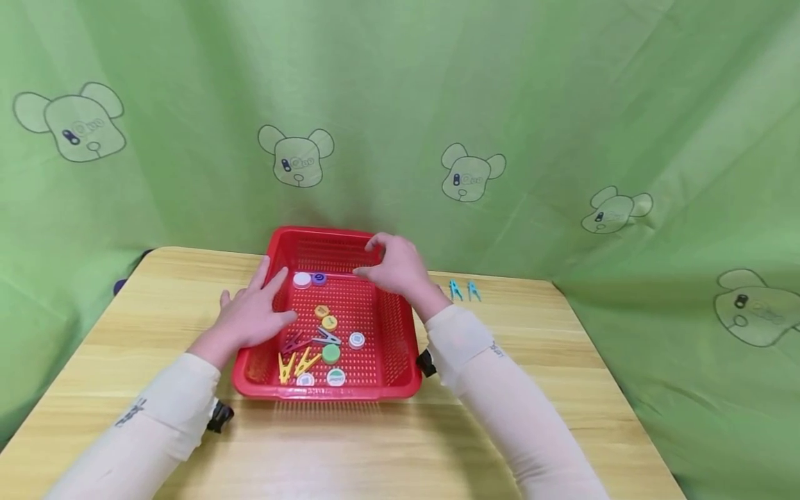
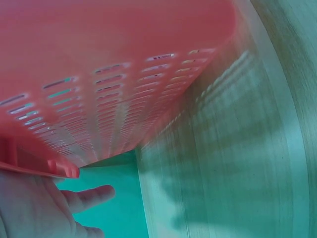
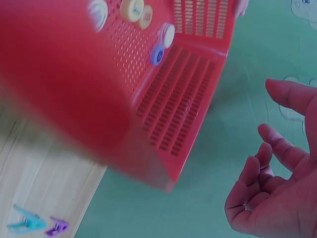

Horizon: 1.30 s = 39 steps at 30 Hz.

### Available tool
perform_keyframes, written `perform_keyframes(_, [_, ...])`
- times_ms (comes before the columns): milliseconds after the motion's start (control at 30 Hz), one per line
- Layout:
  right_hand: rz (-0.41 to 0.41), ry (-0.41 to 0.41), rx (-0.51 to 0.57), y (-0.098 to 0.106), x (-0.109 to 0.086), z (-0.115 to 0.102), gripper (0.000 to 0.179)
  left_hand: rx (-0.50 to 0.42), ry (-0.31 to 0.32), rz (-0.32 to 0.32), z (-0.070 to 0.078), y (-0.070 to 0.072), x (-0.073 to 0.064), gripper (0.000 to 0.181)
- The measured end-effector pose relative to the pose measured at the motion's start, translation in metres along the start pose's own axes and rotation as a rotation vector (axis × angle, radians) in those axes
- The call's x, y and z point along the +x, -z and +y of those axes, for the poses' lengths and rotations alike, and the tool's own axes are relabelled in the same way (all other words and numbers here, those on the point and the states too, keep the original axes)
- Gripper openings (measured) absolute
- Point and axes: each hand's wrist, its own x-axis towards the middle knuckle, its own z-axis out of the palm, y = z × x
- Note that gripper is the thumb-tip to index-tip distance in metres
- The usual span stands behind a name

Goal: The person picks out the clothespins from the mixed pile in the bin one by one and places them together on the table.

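Observation:
A red plastic basket point(image 1: 325, 392) stands on the table. My left hand point(image 1: 253, 316) rests on its left rim, fingers spread; in the left wrist view the fingers point(image 2: 91, 198) extend past the rim. Over the back right of the basket is my right hand point(image 1: 400, 267), thumb and fingers apart with nothing between them. Inside lie yellow clothespins point(image 1: 286, 368), a dark red clothespin point(image 1: 294, 344) and a grey one point(image 1: 326, 337). Among them are bottle caps: several white point(image 1: 357, 339), a green point(image 1: 331, 353), two yellow-orange point(image 1: 329, 322) and a purple point(image 1: 319, 278).
Right of the basket, two blue clothespins point(image 1: 455, 290) lie near the table's back edge. A purple clothespin point(image 3: 58, 226) shows beside a blue one in the right wrist view. Behind the wooden table point(image 1: 531, 361) hangs a green curtain point(image 1: 387, 83) with bear-head prints.

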Motion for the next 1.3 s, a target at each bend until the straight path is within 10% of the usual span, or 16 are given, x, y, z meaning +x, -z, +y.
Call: perform_keyframes(1300, [-0.380,0.304,0.185,-0.089,0.009,-0.013,0.038,0.010,0.009,0.024,-0.006,-0.003,0.007,0.089])
